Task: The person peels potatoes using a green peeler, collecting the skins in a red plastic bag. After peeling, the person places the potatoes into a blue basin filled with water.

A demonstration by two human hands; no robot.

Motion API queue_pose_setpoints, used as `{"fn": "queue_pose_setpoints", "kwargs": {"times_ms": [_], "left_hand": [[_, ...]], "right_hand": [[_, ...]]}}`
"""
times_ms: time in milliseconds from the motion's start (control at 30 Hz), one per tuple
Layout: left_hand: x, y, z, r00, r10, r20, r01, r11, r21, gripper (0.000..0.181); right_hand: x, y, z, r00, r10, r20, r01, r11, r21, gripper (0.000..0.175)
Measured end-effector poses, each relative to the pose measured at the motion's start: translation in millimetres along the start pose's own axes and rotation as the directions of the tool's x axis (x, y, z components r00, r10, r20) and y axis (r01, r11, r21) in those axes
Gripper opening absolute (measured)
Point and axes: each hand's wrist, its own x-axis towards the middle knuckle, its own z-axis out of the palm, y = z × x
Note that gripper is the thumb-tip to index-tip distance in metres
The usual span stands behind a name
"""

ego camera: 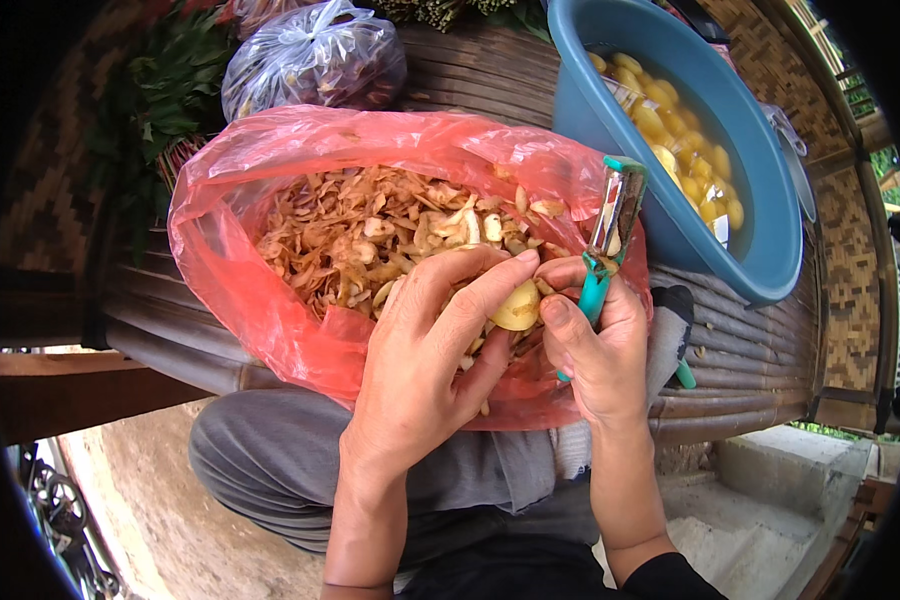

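My left hand (439, 341) holds a peeled potato (517, 307) over an open red plastic bag (270, 142). Beneath it lies a heap of brown and pale peelings (337, 225) inside the bag. A peeler with a green handle and a metal blade (615, 217) stands upright in my right hand (596, 337), blade end away from me. My right thumb and forefinger are at the potato's right side, by a small piece of peel. Part of the potato is hidden under my left fingers.
At the upper right a blue basin (592, 97) holds peeled potatoes (667, 120) in water. A tied clear plastic bag (315, 60) and leafy greens (172, 97) sit beyond the red bag, on the bamboo platform (472, 60). A green handle (685, 373) shows at right.
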Motion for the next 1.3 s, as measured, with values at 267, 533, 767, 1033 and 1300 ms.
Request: {"fn": "queue_pose_setpoints", "kwargs": {"times_ms": [267,533,767,1033,1300], "left_hand": [[-1.2,-1.1,4.3,0.998,-0.042,-0.043,0.038,0.995,-0.088,0.047],[-0.3,2.9,-0.9,0.995,-0.078,-0.064,0.08,0.996,0.031,0.046],[-0.7,1.1,-0.9,0.985,-0.156,-0.072,0.136,0.963,-0.231,0.043],[-6.2,2.1,-3.7,0.929,-0.369,0.009,0.241,0.59,-0.77,0.048],[-8.0,-0.8,-4.8,0.92,-0.376,0.113,0.244,0.322,-0.914,0.046]], "right_hand": [[-0.8,1.7,0.4,0.999,0.003,-0.046,-0.002,1.0,0.016,0.018],[-2.9,1.1,0.9,0.997,-0.047,-0.066,0.057,0.985,0.16,0.016],[2.7,6.5,0.6,0.974,-0.221,0.048,0.226,0.937,-0.267,0.038],[-12.3,-16.2,-4.8,0.966,-0.134,0.223,0.219,0.883,-0.415,0.032],[-14.5,-19.6,-0.1,0.907,-0.286,0.307,0.42,0.655,-0.628,0.026]]}}
